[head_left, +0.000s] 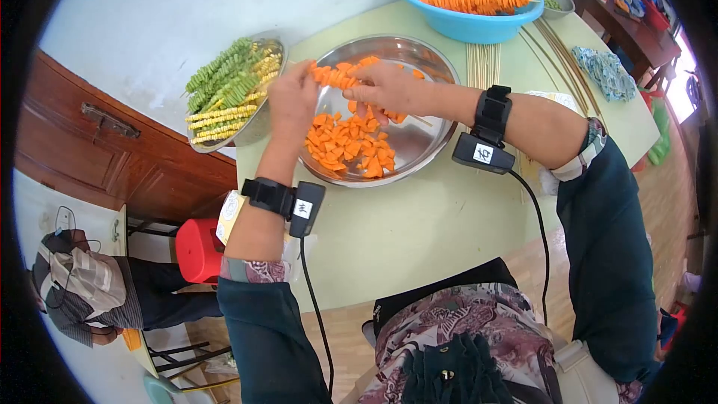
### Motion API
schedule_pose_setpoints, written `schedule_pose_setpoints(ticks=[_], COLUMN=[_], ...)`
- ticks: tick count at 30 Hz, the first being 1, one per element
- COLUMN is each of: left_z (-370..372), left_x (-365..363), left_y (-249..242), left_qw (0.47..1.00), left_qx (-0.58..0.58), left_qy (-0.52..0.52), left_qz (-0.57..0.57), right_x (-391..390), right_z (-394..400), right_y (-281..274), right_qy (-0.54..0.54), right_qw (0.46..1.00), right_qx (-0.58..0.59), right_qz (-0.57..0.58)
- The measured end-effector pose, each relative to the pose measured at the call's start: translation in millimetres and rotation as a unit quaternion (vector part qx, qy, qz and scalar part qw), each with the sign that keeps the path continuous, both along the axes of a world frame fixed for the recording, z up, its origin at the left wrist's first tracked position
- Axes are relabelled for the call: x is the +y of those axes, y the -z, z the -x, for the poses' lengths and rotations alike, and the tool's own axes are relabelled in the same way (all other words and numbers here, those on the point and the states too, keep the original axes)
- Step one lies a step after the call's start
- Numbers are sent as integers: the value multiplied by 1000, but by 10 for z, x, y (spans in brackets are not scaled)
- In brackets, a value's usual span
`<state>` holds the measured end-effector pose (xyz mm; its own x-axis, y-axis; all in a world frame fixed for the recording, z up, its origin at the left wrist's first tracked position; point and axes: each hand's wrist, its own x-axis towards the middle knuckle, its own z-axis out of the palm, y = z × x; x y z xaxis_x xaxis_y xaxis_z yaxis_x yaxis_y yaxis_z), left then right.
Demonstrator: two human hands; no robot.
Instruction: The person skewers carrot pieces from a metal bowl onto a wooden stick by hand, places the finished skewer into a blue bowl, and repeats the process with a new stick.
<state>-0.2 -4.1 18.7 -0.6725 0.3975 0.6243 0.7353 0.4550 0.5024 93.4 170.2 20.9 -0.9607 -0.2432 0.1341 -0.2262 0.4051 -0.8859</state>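
Working over a steel bowl (430,142) on the pale green table (419,232), the person is holding a skewer of carrot pieces (340,76) between both hands. The left hand (292,105) is gripping the skewer's left end, fingers closed around it, while the right hand (389,90) is pinching the other end, fingers curled in over the carrots. The skewer is sitting just above the bowl's far half, roughly level. Loose carrot chunks (351,146) are lying heaped in the bowl beneath the hands.

Both wrists are wearing black straps with small labelled boxes, and a cable is trailing down from each.

To the left, a metal tray (265,116) is hanging partly over the table edge, carrying skewers of green and yellowish vegetable slices (228,86). Beyond the bowl, a blue basin (467,19) is holding finished carrot skewers (479,0). Bare bamboo sticks (482,63) are lying on the table between the basin and the bowl. A patterned cloth (606,71) is resting near the table's right edge.

Another person (90,288) is sitting low at the left, beside a red stool (198,251).
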Motion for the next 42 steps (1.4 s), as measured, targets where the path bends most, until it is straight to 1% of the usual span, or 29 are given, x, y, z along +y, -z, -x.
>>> schedule_pose_setpoints(ticks=[2,4,7,9,11,12,13,14,15,18,19,20,21,22,23,25,26,27,28,29,31,32,34,35,36,37,38,40,42], left_z=[-2,11,-6,-21,31,32,36,37,15,12,44,59,56,50,49,30,55,78,97,98,20,-11,-46,-32,-11,18,37,28,45], left_x=[31,41,39,23,11,19,13,-7,-21,-16,-24,-23,-13,-6,-17,-52,-78,-104,-118,-133,-152,-145,-137,-155,-173,-182,-195,-192,-148], left_y=[7,22,14,-16,22,4,-16,-31,-47,-55,-42,-23,-22,-23,-37,-108,-107,-119,-122,-110,-106,-95,-71,-41,-2,34,71,91,108], left_qw=[1000,1000,999,993,995,997,997,995,992,990,987,986,988,989,989,995,995,993,986,985,929,929,888,888,890,891,891,901,892], left_qx=[9,20,-20,-107,-82,-55,-57,-71,-87,-106,-133,-136,-124,-112,-114,-69,-70,-68,-65,-65,-43,-43,-42,-40,-5,32,36,36,23], left_qy=[1,4,17,39,45,53,53,71,90,75,88,87,87,86,86,56,56,22,-12,-12,10,11,30,30,28,24,24,24,5], left_qz=[5,11,-20,-5,-16,-28,-28,3,34,49,31,31,-4,-38,-37,34,36,96,156,157,368,369,456,457,456,453,452,432,452], right_x=[41,40,48,50,56,45,31,16,1,-1,5,12,21,35,54,104,124,127,138,141,137,136,137,138,134,128,137,121,112], right_z=[49,47,39,51,77,83,85,76,58,55,53,64,91,119,145,197,210,191,175,157,128,121,161,181,185,187,197,141,117], right_y=[47,32,57,96,127,149,181,225,245,221,166,139,149,163,174,163,166,135,96,52,-3,-12,33,70,119,169,203,140,106], right_qy=[-4,2,17,21,40,40,69,97,96,131,113,94,94,98,102,104,106,106,115,123,128,133,125,117,120,118,114,107,99], right_qw=[999,999,997,995,982,982,962,934,936,939,944,949,949,944,936,942,947,947,962,973,972,970,964,957,956,947,933,938,944], right_qx=[42,48,61,67,118,117,203,285,279,239,225,211,209,245,281,255,232,231,163,93,89,85,106,128,130,196,262,241,219], right_qz=[-8,-19,-50,-72,-141,-140,-167,-192,-191,-211,-213,-215,-215,-200,-185,-191,-198,-197,-184,-171,-179,-187,-210,-233,-233,-226,-220,-223,-225])
